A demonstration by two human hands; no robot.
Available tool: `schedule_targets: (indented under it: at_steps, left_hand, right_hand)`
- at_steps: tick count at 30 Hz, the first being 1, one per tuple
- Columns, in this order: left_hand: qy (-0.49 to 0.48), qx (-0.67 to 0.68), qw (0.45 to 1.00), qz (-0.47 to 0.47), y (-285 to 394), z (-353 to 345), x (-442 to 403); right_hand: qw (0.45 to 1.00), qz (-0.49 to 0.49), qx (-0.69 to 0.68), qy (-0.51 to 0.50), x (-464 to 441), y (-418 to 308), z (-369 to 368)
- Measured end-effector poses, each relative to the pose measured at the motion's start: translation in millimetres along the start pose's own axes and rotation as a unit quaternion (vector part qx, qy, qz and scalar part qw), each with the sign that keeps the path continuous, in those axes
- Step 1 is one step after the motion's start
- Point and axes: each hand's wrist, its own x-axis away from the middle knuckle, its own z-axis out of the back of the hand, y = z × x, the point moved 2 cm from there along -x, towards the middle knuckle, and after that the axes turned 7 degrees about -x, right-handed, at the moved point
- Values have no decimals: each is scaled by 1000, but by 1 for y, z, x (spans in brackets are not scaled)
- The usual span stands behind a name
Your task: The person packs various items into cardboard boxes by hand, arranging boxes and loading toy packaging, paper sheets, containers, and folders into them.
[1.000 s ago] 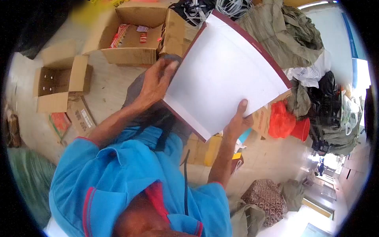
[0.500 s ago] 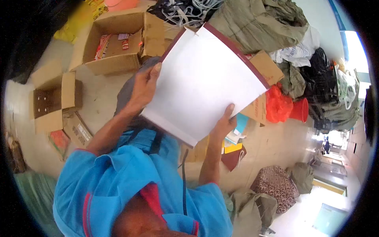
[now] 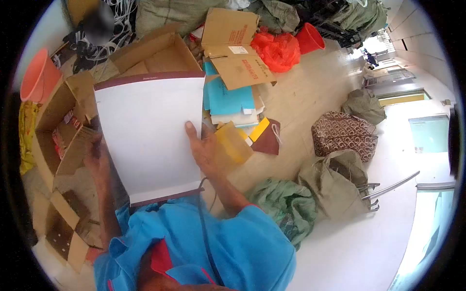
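Note:
Spread in front of my chest is a white card sheet [image 3: 150,136] with maroon strips along its top and bottom edges. My right hand [image 3: 204,148] grips its right edge, thumb on the white face and fingers behind. At the opposite edge, my left hand [image 3: 98,155] is closed on the sheet, its fingers partly hidden. Just past my right hand lie a yellow folder [image 3: 234,144], a blue folder [image 3: 228,94] and a maroon folder [image 3: 268,138] with a white string.
A carton with small red packets [image 3: 46,131] stands left, a smaller carton [image 3: 73,208] below it. Ahead are an open carton [image 3: 145,58], a flattened carton [image 3: 238,48], a red plastic bag [image 3: 275,51] and a red bucket [image 3: 310,39]. Sacks [image 3: 335,179] sit at right.
The view has swung to the right. The sheet has turned from a slant to nearly upright and now appears further left and lower, still held by both hands.

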Motion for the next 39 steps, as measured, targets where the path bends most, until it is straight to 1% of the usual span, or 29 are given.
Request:
schedule_targets:
  at_steps: [1,2,4,6,8,9,11,12,13,14,15,16,18,20,21,23,24,25,26,28,30,32,33,34,35,36,37,38,39]
  left_hand:
    - [15,-81,995,-60,-3,6,0]
    - [14,-84,995,-60,-11,11,0]
    - [-30,-63,997,23,-14,14,-2]
    - [-5,-82,997,-10,11,6,14]
    - [22,-101,994,-41,24,0,17]
    - [36,-69,995,-60,25,-8,10]
    - [40,-43,995,-78,42,-17,0]
    - [69,8,996,-49,65,-19,3]
    - [99,58,993,-19,75,-19,7]
    - [35,96,995,-10,38,-8,-8]
    - [30,93,995,-12,30,2,-14]
    - [36,156,975,-157,31,11,-16]
    - [32,209,933,-290,26,24,-21]
    - [74,188,933,-298,26,23,-45]
    - [99,179,930,-304,26,22,-61]
    - [144,148,930,-305,18,30,-88]
    - [149,109,935,-302,14,35,-85]
    - [150,61,939,-302,10,41,-75]
    - [146,8,938,-313,6,50,-53]
    - [107,-94,920,-364,2,61,-7]
    - [28,-173,888,-425,6,59,19]
    - [-40,-190,852,-487,-7,61,23]
    - [-89,-195,859,-465,-37,69,16]
    - [-135,-202,864,-441,-67,78,9]
    - [-123,-222,837,-485,-77,79,-3]
    - [-131,-198,828,-508,-105,82,-24]
    - [-140,-175,817,-531,-134,85,-45]
    - [-215,-213,914,-270,-197,99,-72]
    - [-224,-175,941,-184,-185,95,-62]
  right_hand:
    - [1000,15,-14,4,1,5,-2]
    - [999,31,-27,8,1,8,-3]
    - [999,29,-30,11,1,4,0]
    - [999,23,-33,15,1,5,0]
    - [994,49,-99,11,-1,8,-5]
    - [994,47,-101,12,-3,8,-6]
    - [989,110,-90,31,-9,4,-9]
    - [990,102,-92,38,-12,3,-11]
    - [979,154,-128,38,-16,-2,-15]
    - [964,208,-162,37,-19,-7,-17]
    - [966,215,-143,29,-20,-10,-19]
    - [968,220,-122,24,-22,-11,-22]
    - [938,322,-127,-10,-43,-22,-40]
    - [890,436,-125,-44,-65,-28,-60]
    - [889,438,-129,-47,-72,-31,-63]
    - [860,501,-26,-94,-77,-44,-71]
    - [862,469,-39,-187,-74,-54,-65]
    - [862,468,-38,-191,-74,-33,-65]
    - [871,420,39,-253,-79,9,-66]
    - [849,387,160,-323,-86,58,-56]
    - [853,372,136,-339,-66,81,-37]
    - [873,349,58,-336,-50,98,-36]
    - [869,360,51,-337,-52,102,-36]
    - [880,308,38,-359,-51,90,-36]
    - [892,250,22,-376,-47,83,-37]
    - [891,254,27,-376,-46,85,-35]
    - [869,315,100,-367,-46,87,-35]
    - [840,374,171,-354,-43,84,-41]
    - [841,374,172,-351,-40,86,-42]
